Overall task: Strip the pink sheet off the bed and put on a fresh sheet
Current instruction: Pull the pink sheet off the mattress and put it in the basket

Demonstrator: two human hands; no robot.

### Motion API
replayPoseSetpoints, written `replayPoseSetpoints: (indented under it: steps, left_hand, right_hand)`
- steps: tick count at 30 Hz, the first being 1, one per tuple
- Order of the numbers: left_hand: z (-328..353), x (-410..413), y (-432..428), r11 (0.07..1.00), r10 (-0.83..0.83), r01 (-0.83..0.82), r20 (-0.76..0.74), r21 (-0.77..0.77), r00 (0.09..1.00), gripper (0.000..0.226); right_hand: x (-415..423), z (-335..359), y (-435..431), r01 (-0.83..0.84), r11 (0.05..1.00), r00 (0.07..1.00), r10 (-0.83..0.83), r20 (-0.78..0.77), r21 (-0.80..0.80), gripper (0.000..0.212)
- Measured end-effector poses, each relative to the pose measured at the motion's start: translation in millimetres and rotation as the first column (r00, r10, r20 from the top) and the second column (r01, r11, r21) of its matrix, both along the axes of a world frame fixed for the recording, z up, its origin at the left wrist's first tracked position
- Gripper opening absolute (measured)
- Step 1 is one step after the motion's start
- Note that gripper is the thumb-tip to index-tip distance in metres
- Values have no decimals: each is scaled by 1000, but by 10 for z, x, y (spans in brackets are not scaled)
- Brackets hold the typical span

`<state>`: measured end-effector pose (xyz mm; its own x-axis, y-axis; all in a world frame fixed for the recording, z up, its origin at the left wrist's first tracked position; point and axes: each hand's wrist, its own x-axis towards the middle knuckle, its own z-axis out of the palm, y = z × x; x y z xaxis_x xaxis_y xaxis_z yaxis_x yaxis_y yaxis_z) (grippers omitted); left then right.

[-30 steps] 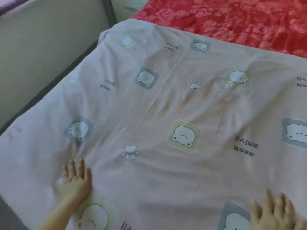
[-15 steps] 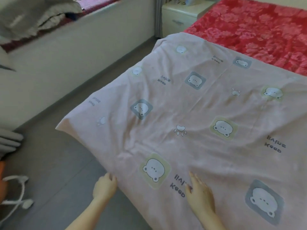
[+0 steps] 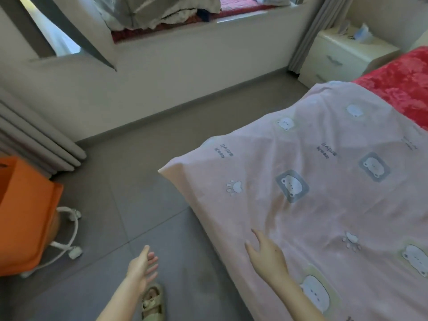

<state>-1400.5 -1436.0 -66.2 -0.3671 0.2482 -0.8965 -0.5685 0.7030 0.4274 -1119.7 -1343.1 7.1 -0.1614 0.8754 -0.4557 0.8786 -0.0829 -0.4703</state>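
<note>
A pink sheet [image 3: 324, 205] printed with bear squares and paw marks lies spread over the bed, its loose corner [image 3: 166, 170] jutting out over the floor. Beyond it a red flowered cover [image 3: 400, 89] shows at the head end. My right hand [image 3: 266, 253] rests flat on the sheet near the bed's edge, fingers straight. My left hand [image 3: 143, 265] hangs over the grey floor to the left of the bed, fingers relaxed, holding nothing and apart from the sheet.
An orange bin [image 3: 23, 216] with white cord stands at the left. Grey curtains [image 3: 39, 140] hang behind it. A window ledge [image 3: 185, 26] holds piled bedding. A cream nightstand [image 3: 342, 54] stands by the bed head. A sandalled foot [image 3: 152, 302] is on the floor.
The view swung left toward the bed's corner and the floor. My left hand let go of the sheet's edge and now hangs free. My right hand stays flat on the sheet.
</note>
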Motion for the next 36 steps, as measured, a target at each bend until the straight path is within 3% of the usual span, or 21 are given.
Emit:
replayPoseSetpoints:
  steps: [6, 12, 16, 21, 24, 27, 31, 33, 36]
  left_hand:
    - [-274, -938, 1030, 988, 1, -25, 152, 155, 988, 54]
    - [-506, -1173, 1831, 993, -17, -25, 338, 117, 941, 74]
    - [-643, -1201, 2388, 993, -62, 21, 370, 114, 927, 84]
    - [-886, -1210, 2976, 990, -86, 20, 478, 140, 874, 73]
    - [-1098, -1288, 3149, 996, -30, -17, 493, 90, 870, 31]
    - [-1191, -1372, 3160, 994, -54, -3, 535, 105, 843, 26]
    - [-1220, -1566, 3216, 989, -89, 43, 340, 140, 936, 34]
    - [-1131, -1701, 3272, 990, -38, -12, 339, 142, 940, 24]
    - [-775, -1836, 3408, 979, -148, 102, 272, 175, 951, 17]
  right_hand:
    - [-1279, -336, 1037, 42, 999, 995, -42, 88, 10, 51]
    - [-1761, -524, 1785, 24, 999, 985, -31, 168, 47, 52]
    - [-1843, -678, 2345, 37, 997, 976, -50, 213, 65, 57]
    - [-1837, -1018, 2899, 90, 995, 951, -72, 300, -46, 75]
    - [-1872, -1237, 2985, 27, 995, 911, 14, 411, -92, 79]
    - [-1883, -1315, 2878, -18, 991, 871, 82, 484, -135, 78]
    - [-1894, -1270, 2882, 1, 982, 854, 98, 512, -190, 87]
    - [-1928, -1230, 2924, 27, 971, 858, 99, 504, -237, 82]
    - [-2117, -946, 3036, 128, 975, 919, -47, 392, -182, 74]
